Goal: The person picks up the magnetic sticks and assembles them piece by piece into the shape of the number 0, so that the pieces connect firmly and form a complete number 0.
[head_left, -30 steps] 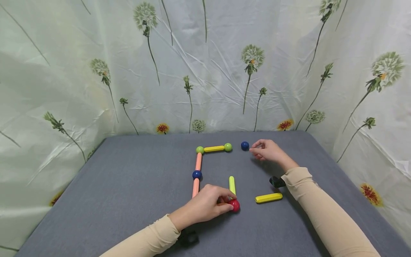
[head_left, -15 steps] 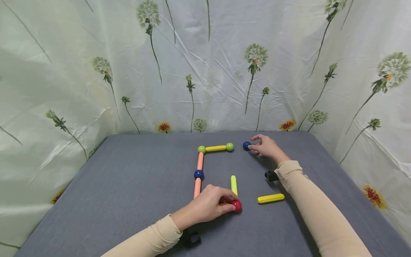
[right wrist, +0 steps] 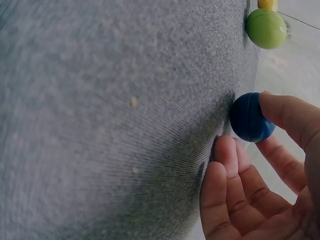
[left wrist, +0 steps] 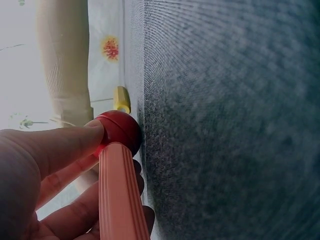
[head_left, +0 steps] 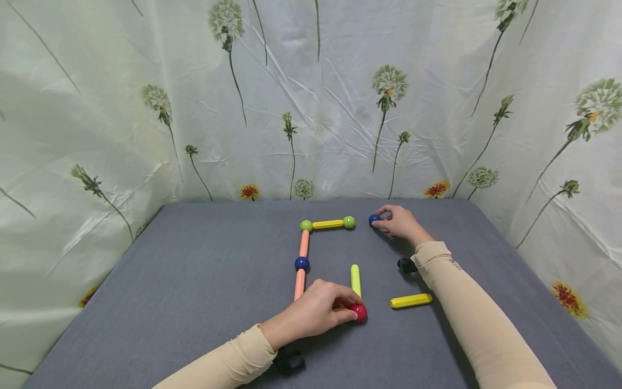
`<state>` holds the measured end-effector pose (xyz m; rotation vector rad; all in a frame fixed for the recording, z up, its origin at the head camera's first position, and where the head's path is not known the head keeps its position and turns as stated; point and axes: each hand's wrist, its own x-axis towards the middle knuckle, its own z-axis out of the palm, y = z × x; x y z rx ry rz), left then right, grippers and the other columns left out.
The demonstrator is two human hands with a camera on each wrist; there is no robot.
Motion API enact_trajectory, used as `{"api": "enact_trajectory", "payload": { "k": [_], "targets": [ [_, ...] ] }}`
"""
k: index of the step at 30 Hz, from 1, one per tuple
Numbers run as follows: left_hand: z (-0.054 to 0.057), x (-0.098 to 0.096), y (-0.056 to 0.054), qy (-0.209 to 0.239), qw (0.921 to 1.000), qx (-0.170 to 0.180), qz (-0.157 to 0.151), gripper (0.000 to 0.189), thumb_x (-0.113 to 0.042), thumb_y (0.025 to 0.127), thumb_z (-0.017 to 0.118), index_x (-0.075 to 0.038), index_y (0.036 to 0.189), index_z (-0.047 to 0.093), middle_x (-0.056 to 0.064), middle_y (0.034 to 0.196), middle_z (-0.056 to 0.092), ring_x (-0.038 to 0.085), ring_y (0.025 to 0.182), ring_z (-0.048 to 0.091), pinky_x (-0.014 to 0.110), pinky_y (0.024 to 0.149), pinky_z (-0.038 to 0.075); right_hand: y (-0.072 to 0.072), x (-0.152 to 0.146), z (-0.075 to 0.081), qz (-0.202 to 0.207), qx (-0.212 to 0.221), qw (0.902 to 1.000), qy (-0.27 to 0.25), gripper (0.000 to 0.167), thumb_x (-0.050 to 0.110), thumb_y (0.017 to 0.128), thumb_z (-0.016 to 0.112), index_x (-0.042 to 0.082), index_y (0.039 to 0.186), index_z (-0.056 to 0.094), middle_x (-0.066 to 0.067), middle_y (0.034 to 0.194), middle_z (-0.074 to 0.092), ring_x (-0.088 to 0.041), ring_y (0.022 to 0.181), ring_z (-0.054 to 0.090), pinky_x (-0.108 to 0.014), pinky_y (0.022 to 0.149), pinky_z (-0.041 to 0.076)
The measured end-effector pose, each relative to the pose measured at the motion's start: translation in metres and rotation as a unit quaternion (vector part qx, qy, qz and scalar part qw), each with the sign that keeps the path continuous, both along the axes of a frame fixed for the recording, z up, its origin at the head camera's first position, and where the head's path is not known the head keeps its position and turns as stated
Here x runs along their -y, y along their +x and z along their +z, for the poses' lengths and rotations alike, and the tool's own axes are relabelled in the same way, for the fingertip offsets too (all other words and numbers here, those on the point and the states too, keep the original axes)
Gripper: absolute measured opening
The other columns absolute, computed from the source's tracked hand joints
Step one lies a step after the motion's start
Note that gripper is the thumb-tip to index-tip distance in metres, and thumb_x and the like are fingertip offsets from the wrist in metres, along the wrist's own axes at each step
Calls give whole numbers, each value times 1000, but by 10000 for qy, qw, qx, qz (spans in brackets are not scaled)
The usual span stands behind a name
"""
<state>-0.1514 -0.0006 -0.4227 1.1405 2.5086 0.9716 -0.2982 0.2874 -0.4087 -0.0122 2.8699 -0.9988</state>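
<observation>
My left hand [head_left: 316, 309] pinches a red ball [head_left: 360, 313] near the table's front. In the left wrist view, a ribbed coral stick [left wrist: 120, 195] meets that ball; the hand hides this stick in the head view. A lime stick [head_left: 356, 280] lies just behind the red ball. At the back right, my right hand [head_left: 402, 223] holds a dark blue ball [right wrist: 245, 117] between thumb and index finger, on or just above the cloth. To its left, a yellow stick [head_left: 328, 224] joins two green balls [head_left: 349, 222], the nearer of which stands apart from the blue ball.
Two coral sticks [head_left: 304, 244] run forward from the left green ball [head_left: 306, 226], linked by another blue ball [head_left: 302, 263]. A loose yellow stick [head_left: 411, 301] lies at the right on the grey table [head_left: 194, 281]. Flowered curtains [head_left: 272, 97] surround the table's back and sides.
My right hand has moved left and taken hold of the blue ball between thumb and finger. The left hand keeps its hold on the red ball; the view has shifted slightly.
</observation>
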Motion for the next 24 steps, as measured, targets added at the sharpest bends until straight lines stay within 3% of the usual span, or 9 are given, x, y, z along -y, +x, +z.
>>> {"api": "enact_trajectory", "payload": {
  "k": [6, 13, 24],
  "targets": [
    [0, 0, 0, 6, 10000, -15, -6, 24, -20, 97, 82, -20, 121, 81, -11, 97, 79, -8, 80, 62, 12, 75, 54, 1, 0, -1, -42, 10, 9999, 134, 44, 30, 104, 72, 0, 135, 65, -18, 109, 75, -19, 82, 70, -28, 69, 54],
    [-1, -1, 0, 31, 10000, -48, -22, 21, -19, 98, 82, -20, 119, 82, -11, 95, 79, -8, 79, 61, 12, 73, 53, 9, -1, 1, 127, 61, 9999, 100, 43, 35, 103, 72, -1, 127, 68, -11, 96, 76, -17, 82, 70, -28, 69, 51],
    [0, -1, 1, 103, 9999, -121, -63, 20, -17, 97, 82, -19, 117, 82, -10, 94, 79, -9, 78, 62, 12, 71, 52, 28, 8, 2, 649, 344, 9969, -290, 45, 40, 103, 73, -1, 122, 72, -6, 92, 76, -11, 78, 66, -27, 66, 53]
  ]
}}
